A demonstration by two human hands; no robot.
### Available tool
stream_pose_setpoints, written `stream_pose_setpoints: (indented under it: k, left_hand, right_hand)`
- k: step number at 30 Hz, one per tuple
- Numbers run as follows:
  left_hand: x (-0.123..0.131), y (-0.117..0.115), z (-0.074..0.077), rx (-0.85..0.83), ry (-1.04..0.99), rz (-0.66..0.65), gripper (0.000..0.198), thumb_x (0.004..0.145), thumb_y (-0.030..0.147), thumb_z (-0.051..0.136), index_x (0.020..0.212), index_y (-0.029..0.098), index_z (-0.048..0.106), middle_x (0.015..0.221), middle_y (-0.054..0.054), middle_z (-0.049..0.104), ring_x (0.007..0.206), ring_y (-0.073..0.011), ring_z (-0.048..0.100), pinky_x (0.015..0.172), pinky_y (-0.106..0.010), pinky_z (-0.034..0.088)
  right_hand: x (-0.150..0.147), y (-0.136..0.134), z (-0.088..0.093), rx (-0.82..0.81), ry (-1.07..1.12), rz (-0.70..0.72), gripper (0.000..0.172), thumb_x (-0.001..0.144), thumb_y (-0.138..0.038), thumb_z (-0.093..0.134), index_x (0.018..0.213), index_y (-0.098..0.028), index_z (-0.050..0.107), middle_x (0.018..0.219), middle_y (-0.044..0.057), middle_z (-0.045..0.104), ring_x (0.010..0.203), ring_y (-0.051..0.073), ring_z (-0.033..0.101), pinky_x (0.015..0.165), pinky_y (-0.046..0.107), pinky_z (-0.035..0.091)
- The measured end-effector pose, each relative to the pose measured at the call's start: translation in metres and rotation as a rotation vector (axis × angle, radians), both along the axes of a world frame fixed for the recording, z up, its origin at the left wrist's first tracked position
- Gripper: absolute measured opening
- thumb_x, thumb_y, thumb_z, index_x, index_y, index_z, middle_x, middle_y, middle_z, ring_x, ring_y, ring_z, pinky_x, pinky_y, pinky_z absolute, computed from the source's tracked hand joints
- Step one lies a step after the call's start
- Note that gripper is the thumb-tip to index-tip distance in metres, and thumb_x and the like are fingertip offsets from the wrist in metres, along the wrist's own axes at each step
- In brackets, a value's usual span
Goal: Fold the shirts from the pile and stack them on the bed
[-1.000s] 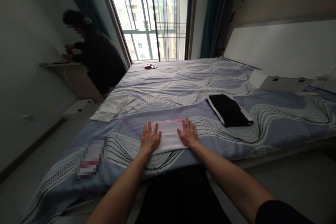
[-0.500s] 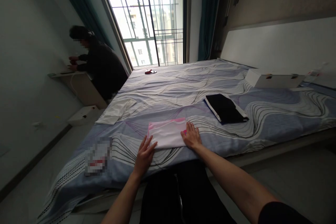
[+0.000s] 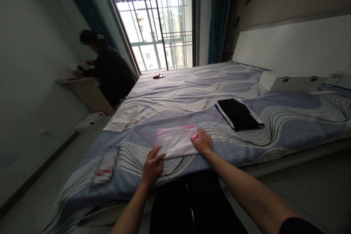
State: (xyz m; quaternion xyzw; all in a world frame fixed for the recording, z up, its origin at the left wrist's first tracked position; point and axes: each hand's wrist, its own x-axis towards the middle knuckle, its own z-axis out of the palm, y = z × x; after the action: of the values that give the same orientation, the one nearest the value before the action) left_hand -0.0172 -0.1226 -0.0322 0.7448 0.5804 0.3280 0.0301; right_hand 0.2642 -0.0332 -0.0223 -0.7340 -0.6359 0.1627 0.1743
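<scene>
A folded white and pink cloth (image 3: 177, 142) lies flat on the patterned bedsheet (image 3: 181, 95) in front of me. My left hand (image 3: 153, 164) is at its near left corner, thumb and fingers apart, fingertips on the edge. Across its right end rests my right hand (image 3: 203, 142), fingers extended and palm down, partly covering a bright pink and blue patch. Neither hand is closed around the fabric.
Folded black clothing (image 3: 240, 114) lies to the right, white cloth (image 3: 124, 117) to the left. A blurred packet (image 3: 105, 165) is near the front left edge. Farther back are a red item (image 3: 156, 76) and a white box (image 3: 292, 82). A person (image 3: 109, 69) stands by a small desk (image 3: 94, 91).
My left hand has slid slightly toward me along the cloth's left edge, its fingers bending a little. My right hand stays on the right end. The camera view has shifted slightly.
</scene>
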Motion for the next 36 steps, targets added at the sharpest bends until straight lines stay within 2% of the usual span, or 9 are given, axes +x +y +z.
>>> stream_pose_setpoints:
  k: [4, 8, 14, 17, 20, 24, 28, 33, 36]
  left_hand:
    - [-0.002, -0.002, 0.003, 0.015, -0.058, 0.004, 0.032, 0.088, 0.033, 0.049, 0.102, 0.027, 0.078, 0.139, -0.008, 0.056, 0.131, -0.0261, 0.049, 0.111, -0.046, 0.046]
    - [-0.005, 0.006, 0.002, -0.047, -0.151, 0.099, 0.039, 0.089, 0.052, 0.049, 0.093, 0.028, 0.079, 0.143, -0.007, 0.051, 0.131, -0.0280, 0.050, 0.109, -0.045, 0.045]
    - [-0.003, 0.032, 0.007, -0.197, -0.134, 0.341, 0.068, 0.085, 0.067, 0.040, 0.124, 0.016, 0.065, 0.130, -0.014, 0.062, 0.122, -0.0330, 0.056, 0.109, -0.049, 0.044]
    - [0.003, 0.039, 0.013, -0.272, 0.003, 0.432, 0.069, 0.085, 0.068, 0.036, 0.115, 0.015, 0.068, 0.126, -0.018, 0.062, 0.117, -0.0382, 0.056, 0.104, -0.055, 0.044]
    - [0.008, 0.040, 0.016, -0.280, 0.030, 0.439, 0.059, 0.085, 0.065, 0.038, 0.105, 0.021, 0.071, 0.128, -0.014, 0.061, 0.119, -0.0377, 0.055, 0.100, -0.055, 0.045]
    - [0.007, 0.039, 0.017, -0.251, 0.018, 0.395, 0.050, 0.084, 0.061, 0.042, 0.105, 0.026, 0.070, 0.130, -0.010, 0.062, 0.122, -0.0351, 0.054, 0.102, -0.054, 0.044]
    - [0.015, 0.029, 0.019, -0.186, -0.078, 0.366, 0.047, 0.083, 0.057, 0.043, 0.101, 0.022, 0.068, 0.117, -0.011, 0.068, 0.114, -0.0335, 0.058, 0.100, -0.050, 0.045]
    - [0.083, -0.030, 0.011, -0.320, -0.393, 0.575, 0.044, 0.085, 0.058, 0.038, 0.093, 0.025, 0.066, 0.082, -0.007, 0.072, 0.080, -0.0288, 0.067, 0.081, -0.045, 0.052]
    - [0.134, -0.063, 0.005, -0.584, -0.689, 0.400, 0.044, 0.084, 0.063, 0.045, 0.090, 0.025, 0.066, 0.085, -0.006, 0.075, 0.073, -0.0258, 0.069, 0.070, -0.040, 0.056]
  right_hand:
    - [-0.006, 0.007, 0.013, 0.023, 0.051, -0.100, 0.056, 0.086, -0.043, 0.055, 0.136, -0.018, 0.060, 0.153, 0.012, 0.046, 0.140, 0.030, 0.038, 0.116, 0.040, 0.023]
    - [-0.010, 0.027, 0.029, -0.080, 0.192, -0.141, 0.040, 0.082, -0.029, 0.057, 0.118, -0.016, 0.070, 0.126, 0.015, 0.068, 0.116, 0.027, 0.062, 0.095, 0.032, 0.044]
    - [-0.006, 0.048, 0.036, -0.203, 0.300, -0.140, 0.032, 0.062, -0.029, 0.082, 0.090, -0.015, 0.076, 0.095, 0.011, 0.077, 0.089, 0.026, 0.071, 0.071, 0.027, 0.051]
    - [0.005, 0.041, 0.038, -0.173, 0.340, -0.117, 0.021, 0.064, -0.029, 0.081, 0.080, -0.016, 0.075, 0.087, 0.008, 0.077, 0.083, 0.022, 0.071, 0.068, 0.025, 0.050]
    - [0.033, 0.022, 0.038, -0.106, 0.356, -0.128, 0.012, 0.072, -0.027, 0.073, 0.077, -0.016, 0.074, 0.084, 0.007, 0.077, 0.082, 0.021, 0.070, 0.070, 0.026, 0.050]
    - [0.082, -0.029, 0.017, 0.074, 0.482, -0.311, 0.013, 0.074, -0.029, 0.068, 0.075, -0.017, 0.072, 0.079, 0.009, 0.075, 0.079, 0.024, 0.069, 0.070, 0.031, 0.052]
    - [0.102, -0.107, -0.012, 0.063, 1.047, -0.438, 0.028, 0.067, -0.041, 0.074, 0.079, -0.017, 0.071, 0.073, 0.008, 0.075, 0.067, 0.026, 0.069, 0.059, 0.033, 0.053]
    - [0.079, -0.167, -0.021, -0.042, 1.607, -0.502, 0.049, 0.059, -0.047, 0.086, 0.094, -0.018, 0.069, 0.078, 0.007, 0.076, 0.068, 0.026, 0.072, 0.062, 0.036, 0.058]
    - [0.066, -0.165, -0.018, -0.077, 1.684, -0.490, 0.051, 0.052, -0.047, 0.090, 0.087, -0.016, 0.069, 0.073, 0.008, 0.075, 0.070, 0.026, 0.073, 0.066, 0.036, 0.058]
